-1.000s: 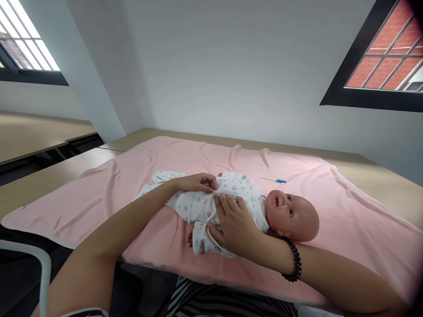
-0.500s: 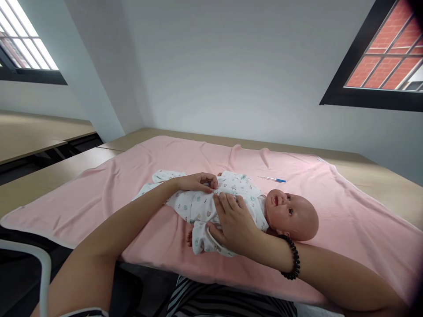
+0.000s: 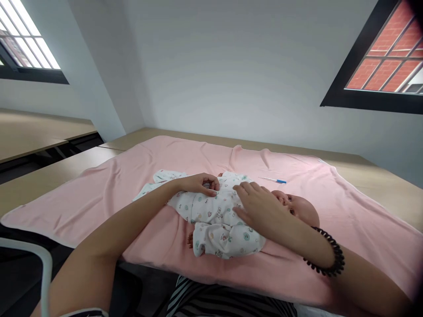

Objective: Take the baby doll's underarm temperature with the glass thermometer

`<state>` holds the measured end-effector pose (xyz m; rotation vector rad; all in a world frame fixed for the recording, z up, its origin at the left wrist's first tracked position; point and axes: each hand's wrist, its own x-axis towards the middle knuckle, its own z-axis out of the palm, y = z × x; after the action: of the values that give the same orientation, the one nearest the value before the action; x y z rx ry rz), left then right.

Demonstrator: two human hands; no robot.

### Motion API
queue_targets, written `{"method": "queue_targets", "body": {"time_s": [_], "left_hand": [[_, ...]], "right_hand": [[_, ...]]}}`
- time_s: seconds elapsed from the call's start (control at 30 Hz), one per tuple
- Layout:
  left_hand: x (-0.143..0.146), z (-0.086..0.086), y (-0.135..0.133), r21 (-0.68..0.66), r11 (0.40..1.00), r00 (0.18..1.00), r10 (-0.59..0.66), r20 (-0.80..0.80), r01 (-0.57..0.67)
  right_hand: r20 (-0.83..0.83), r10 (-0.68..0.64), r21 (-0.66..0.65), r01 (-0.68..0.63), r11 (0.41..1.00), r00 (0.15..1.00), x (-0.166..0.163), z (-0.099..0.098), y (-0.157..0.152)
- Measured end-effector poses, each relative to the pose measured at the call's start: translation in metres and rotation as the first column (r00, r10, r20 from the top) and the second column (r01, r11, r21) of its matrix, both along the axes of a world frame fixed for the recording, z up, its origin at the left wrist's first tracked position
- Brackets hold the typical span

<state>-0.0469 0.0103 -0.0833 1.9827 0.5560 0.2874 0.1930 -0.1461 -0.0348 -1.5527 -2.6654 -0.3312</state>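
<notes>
Surface: pale wooden tables (image 3: 49, 174) pushed together below a grey wall, with a pink blanket (image 3: 139, 167) spread over the near one.
Doll: we see a baby doll (image 3: 297, 209) lying on its back near the blanket's middle, head to the right, legs to the left.
Clothing: white printed baby suit (image 3: 220, 224) on the doll; one sleeve hangs toward the near edge, the loose leg ends trail left.
Left hand: our left hand (image 3: 200, 184) rests on the suit at the doll's belly, fingertips curled and pressed together on a fold of the cloth.
Right hand: our right hand (image 3: 259, 209) lies flat on the doll's chest, fingers spread and pointing left, gripping nothing; it hides the lower part of the doll's head.
Wrist: black beaded bracelet (image 3: 325, 259) on the right wrist.
Far side: a pen with a blue end (image 3: 272, 179) lies on the blanket beyond the doll, apart from both hands.
Near edge: striped cloth (image 3: 211, 301) shows below the table edge.
</notes>
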Motion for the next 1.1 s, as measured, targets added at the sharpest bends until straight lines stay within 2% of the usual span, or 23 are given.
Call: {"method": "queue_targets", "body": {"time_s": [0.07,0.17,0.33,0.5,0.8,1.1], "left_hand": [[0.000,0.001,-0.001,0.000,1.000,1.000,0.006,-0.015,-0.006],[0.000,0.002,-0.001,0.006,1.000,1.000,0.007,-0.023,-0.007],[0.000,0.000,0.000,0.012,1.000,1.000,0.010,-0.023,-0.010],[0.000,-0.002,0.001,0.017,1.000,1.000,0.000,-0.006,0.000],[0.000,-0.002,0.001,0.005,1.000,1.000,0.006,-0.010,-0.006],[0.000,-0.001,0.000,0.002,1.000,1.000,0.003,-0.008,-0.003]], "right_hand": [[-0.009,-0.019,-0.022,0.019,1.000,1.000,0.010,0.014,0.007],[-0.021,-0.054,-0.042,0.053,0.998,0.998,0.017,0.019,0.018],[-0.076,0.000,-0.077,-0.006,0.997,0.997,0.011,0.002,0.030],[-0.033,0.031,-0.042,-0.032,0.999,0.999,0.006,-0.015,0.034],[0.004,-0.055,-0.043,0.055,0.998,0.998,-0.003,-0.006,0.027],[-0.018,-0.108,0.009,0.108,0.994,0.994,-0.002,-0.013,0.030]]}}
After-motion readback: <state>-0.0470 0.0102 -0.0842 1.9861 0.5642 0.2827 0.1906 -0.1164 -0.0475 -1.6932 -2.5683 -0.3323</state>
